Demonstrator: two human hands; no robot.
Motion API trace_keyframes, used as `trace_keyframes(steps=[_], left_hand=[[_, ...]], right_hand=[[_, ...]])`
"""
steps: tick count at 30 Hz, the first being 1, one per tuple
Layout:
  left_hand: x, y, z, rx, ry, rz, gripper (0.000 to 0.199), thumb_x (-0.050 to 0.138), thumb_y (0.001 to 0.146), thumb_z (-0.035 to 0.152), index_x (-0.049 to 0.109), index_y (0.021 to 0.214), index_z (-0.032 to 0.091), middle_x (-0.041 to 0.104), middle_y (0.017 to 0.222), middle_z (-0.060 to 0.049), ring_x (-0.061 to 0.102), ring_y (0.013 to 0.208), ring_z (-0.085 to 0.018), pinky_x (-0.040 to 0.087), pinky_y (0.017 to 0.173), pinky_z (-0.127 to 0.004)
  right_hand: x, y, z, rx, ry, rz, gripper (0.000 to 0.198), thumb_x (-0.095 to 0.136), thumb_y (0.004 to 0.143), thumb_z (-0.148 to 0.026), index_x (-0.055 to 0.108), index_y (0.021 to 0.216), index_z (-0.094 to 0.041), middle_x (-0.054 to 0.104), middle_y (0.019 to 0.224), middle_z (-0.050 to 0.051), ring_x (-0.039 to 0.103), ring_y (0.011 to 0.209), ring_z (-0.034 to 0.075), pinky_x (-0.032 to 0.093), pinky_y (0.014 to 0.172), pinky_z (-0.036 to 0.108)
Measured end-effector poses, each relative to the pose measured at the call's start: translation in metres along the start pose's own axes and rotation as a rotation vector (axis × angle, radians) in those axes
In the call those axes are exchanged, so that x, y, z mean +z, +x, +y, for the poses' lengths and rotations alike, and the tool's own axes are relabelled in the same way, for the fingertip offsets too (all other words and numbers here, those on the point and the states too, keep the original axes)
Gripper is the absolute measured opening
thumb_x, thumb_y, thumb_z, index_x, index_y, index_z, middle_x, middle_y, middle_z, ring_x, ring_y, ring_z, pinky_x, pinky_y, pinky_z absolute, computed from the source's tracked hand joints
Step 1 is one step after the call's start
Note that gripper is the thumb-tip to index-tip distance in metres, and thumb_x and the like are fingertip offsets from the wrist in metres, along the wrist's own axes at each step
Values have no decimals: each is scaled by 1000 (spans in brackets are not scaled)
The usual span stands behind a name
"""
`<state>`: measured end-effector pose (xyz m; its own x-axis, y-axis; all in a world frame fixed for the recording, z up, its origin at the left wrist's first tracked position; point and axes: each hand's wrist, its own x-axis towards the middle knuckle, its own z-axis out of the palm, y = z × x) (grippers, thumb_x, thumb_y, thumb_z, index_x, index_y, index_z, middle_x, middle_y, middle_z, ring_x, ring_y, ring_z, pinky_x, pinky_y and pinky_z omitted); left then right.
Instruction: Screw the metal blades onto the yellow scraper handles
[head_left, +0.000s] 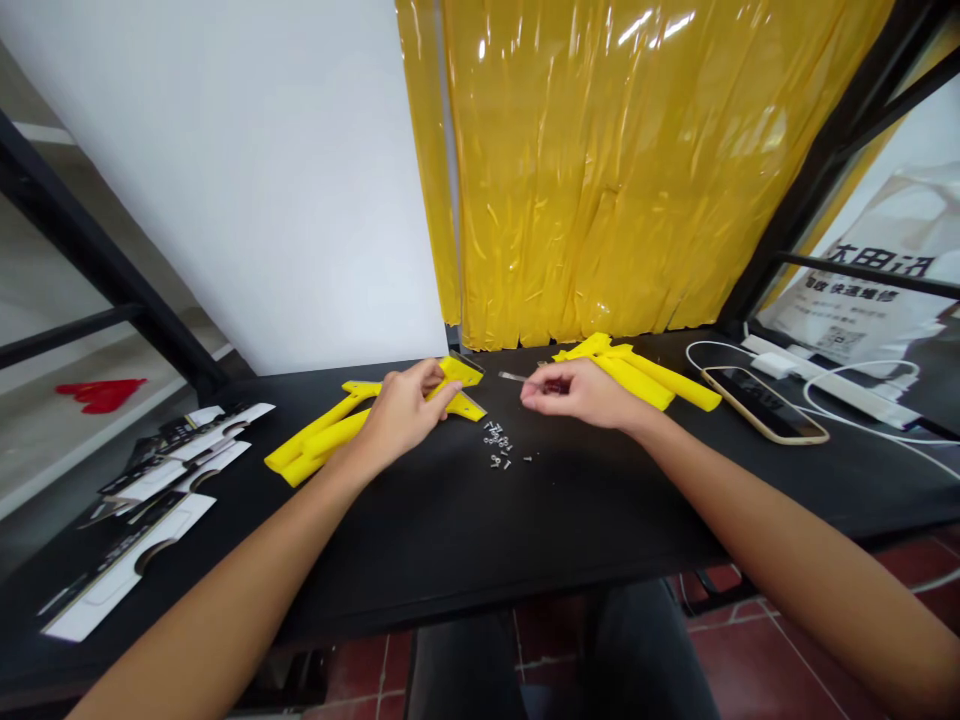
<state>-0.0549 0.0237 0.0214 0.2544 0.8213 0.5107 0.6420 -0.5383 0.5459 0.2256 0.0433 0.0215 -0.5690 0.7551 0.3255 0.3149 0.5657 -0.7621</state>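
My left hand (409,400) is closed around a yellow scraper (466,370) with a flared head and a thin edge strip. More yellow scraper handles (319,440) lie under and beside this hand; where one ends and another begins is partly hidden. My right hand (574,392) pinches a small screwdriver (513,377), its thin metal shaft pointing left toward the scraper head, apart from it. Its dark red handle is mostly covered by my fingers. Between and below my hands lies a loose pile of small screws (497,438) on the black table (480,540).
Several yellow scrapers (645,375) are heaped behind my right hand. A phone (765,405) lies at the right, near a white power strip (840,380) and cables. White-and-black cardboard sleeves (135,560) are spread at the left. A yellow plastic curtain (600,180) hangs behind the table.
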Motion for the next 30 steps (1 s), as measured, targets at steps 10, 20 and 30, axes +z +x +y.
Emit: trace_keyframes(steps=[10,20,30], left_hand=[[14,-17,17,775,846,190,9,62,93,15,70,96,18,77,108,-6,72,77,-19,54,63,-31],[15,-17,17,848,804,175,8,61,94,15,69,92,13,76,110,-10,73,82,-21,60,71,-33],[22,-19,12,786,801,89,12,57,96,14,69,94,14,76,106,-10,72,83,-21,57,68,-32]], right_hand=[[24,-2,-9,-300,-83,162,17,71,88,-33,76,93,-18,63,73,1,52,64,11,40,58,26],[35,-1,-4,-365,-123,101,11,68,91,-26,77,96,-21,67,84,3,59,73,14,48,68,28],[41,0,-1,-286,-154,128,7,70,88,-24,76,87,-20,59,77,1,55,71,13,41,64,27]])
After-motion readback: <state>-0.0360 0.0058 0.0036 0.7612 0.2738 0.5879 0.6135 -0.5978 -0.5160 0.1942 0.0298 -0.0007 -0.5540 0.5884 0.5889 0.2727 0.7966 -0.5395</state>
